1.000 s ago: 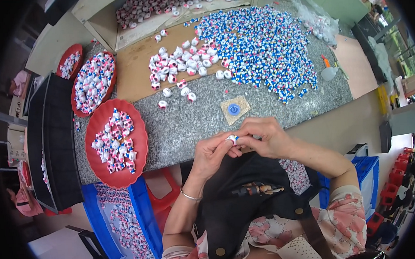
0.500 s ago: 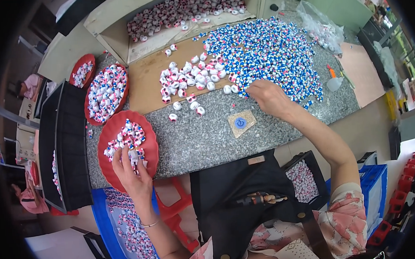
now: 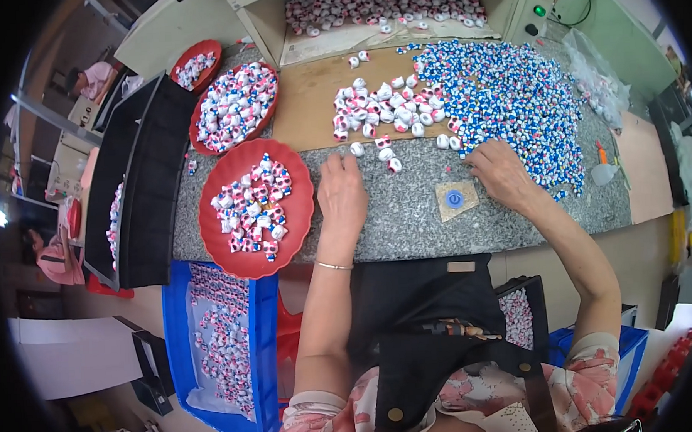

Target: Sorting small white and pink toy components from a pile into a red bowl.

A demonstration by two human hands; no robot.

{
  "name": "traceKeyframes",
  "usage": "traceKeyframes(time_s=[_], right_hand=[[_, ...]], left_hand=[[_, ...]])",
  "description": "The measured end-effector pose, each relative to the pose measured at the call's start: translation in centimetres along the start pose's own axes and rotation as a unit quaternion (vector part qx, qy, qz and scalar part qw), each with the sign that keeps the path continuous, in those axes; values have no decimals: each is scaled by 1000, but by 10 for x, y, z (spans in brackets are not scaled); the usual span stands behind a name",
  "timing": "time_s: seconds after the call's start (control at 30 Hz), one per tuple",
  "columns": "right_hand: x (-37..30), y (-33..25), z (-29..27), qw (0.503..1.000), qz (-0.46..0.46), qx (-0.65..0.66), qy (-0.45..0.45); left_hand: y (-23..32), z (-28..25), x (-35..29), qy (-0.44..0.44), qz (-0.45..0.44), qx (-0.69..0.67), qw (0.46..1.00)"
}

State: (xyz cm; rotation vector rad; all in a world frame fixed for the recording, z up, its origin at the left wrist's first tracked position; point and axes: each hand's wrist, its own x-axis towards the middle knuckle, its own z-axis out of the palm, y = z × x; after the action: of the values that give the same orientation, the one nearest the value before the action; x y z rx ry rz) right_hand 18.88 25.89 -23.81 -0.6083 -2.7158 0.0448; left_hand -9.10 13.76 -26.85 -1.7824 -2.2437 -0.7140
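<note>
left hand (image 3: pixel 342 194) flat on the speckled bench (image 3: pixel 408 213) right beside the red tray (image 3: pixel 299 210) of finished pieces, right hand (image 3: pixel 500 174) at the edge of the blue-white parts pile (image 3: pixel 511 101), fingers spread

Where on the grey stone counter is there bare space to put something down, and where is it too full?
Free: the grey counter between the left hand and the small square pad, and the brown board between the upper red plate and the white pieces. Crowded: the blue-and-white heap beyond the right hand, and the near red plate.
</note>
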Motion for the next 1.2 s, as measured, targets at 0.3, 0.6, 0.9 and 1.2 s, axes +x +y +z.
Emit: traceKeyframes(time_s=[0.3, 0.6, 0.9, 1.2], right_hand=[[-56, -33, -37, 976, 142, 132, -98], [-56, -18, -24, 972, 136, 157, -109], [-36, -43, -30, 973, 156, 163, -41], [4, -56, -6, 998, 26, 7, -53]], left_hand=[[25, -29, -26, -82, -109, -436, 889], [46, -36, -101, -228, -200, -750, 588], [45, -33, -97, -213, -208, -759, 579], [48, -29, -77, -165, -189, -764, 595]])
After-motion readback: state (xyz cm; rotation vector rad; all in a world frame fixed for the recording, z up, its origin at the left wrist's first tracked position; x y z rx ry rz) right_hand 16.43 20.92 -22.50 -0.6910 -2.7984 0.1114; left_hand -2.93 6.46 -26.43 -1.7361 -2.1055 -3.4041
